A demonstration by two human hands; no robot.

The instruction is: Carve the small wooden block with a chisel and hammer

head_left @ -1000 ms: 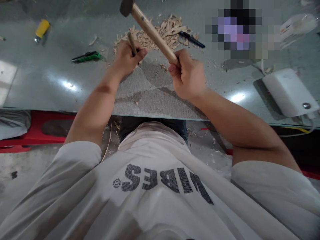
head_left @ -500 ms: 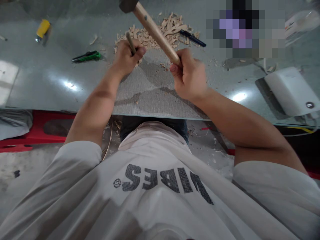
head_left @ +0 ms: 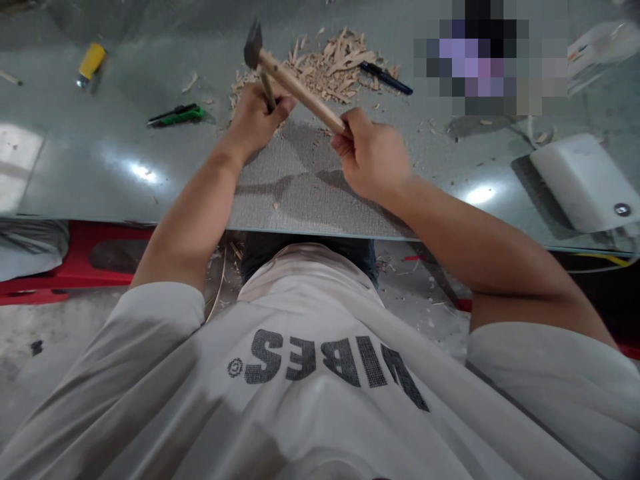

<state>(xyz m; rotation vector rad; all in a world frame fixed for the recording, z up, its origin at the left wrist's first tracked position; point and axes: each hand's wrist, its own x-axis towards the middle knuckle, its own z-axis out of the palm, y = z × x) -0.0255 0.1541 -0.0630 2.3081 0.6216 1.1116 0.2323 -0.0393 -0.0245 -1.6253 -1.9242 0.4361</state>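
Left hand [head_left: 254, 120] is wrapped round the rod [head_left: 268, 92], top end poking out of the fist; lower end is hidden from me, so can't tell what it bears on

Right hand [head_left: 379, 158] grasps the hammer [head_left: 306, 95] by the handle end, head reaching out beyond the left hand, by the rod's top. Touching or apart, I can't tell

For clean hits I'd want the rod firm, hammer face square to its tip, short strokes from the wrist. Left fingers sit near the top, so a glancing blow could catch them; a lower grip looks safer

Chips [head_left: 340, 65] lie just beyond the left hand, pen [head_left: 386, 77] at their edge; knife [head_left: 177, 115] is off to that hand's left
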